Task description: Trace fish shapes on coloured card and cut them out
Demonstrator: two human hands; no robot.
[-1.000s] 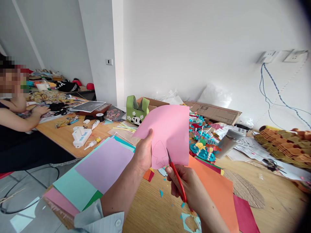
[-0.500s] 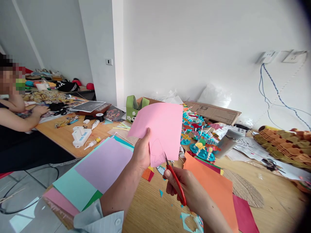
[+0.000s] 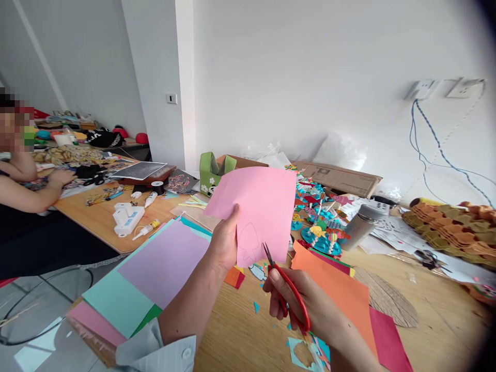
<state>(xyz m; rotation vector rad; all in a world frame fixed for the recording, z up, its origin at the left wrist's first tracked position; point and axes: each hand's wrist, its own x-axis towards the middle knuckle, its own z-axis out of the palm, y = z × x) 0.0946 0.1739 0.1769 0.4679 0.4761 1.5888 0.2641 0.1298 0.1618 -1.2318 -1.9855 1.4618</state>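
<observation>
My left hand [image 3: 227, 238] grips the left side of a pink paper sheet [image 3: 267, 206], thumb in front. A fish-like outline is drawn in pencil near the sheet's lower left corner. Red-handled scissors [image 3: 292, 297] are in my right hand [image 3: 296, 294], their blades slightly parted and pointing up at the lower part of the sheet, right of the outline. Whether the blades touch the paper I cannot tell. Below lie small paper scraps and a pale blue sheet with a hole cut in it [image 3: 294, 351].
Stacked purple [image 3: 163, 263] and mint sheets [image 3: 116, 297] lie left, an orange sheet [image 3: 337, 294] right. Behind stand paper fish on blue bases [image 3: 321, 240], a metal bottle [image 3: 360, 227] and a green felt basket [image 3: 207, 181]. A person [image 3: 23, 186] sits far left by a power strip [image 3: 128, 218].
The scissors and my right hand have shifted slightly right, and the blades have parted a little. The pink sheet has turned slightly, its right edge further right.
</observation>
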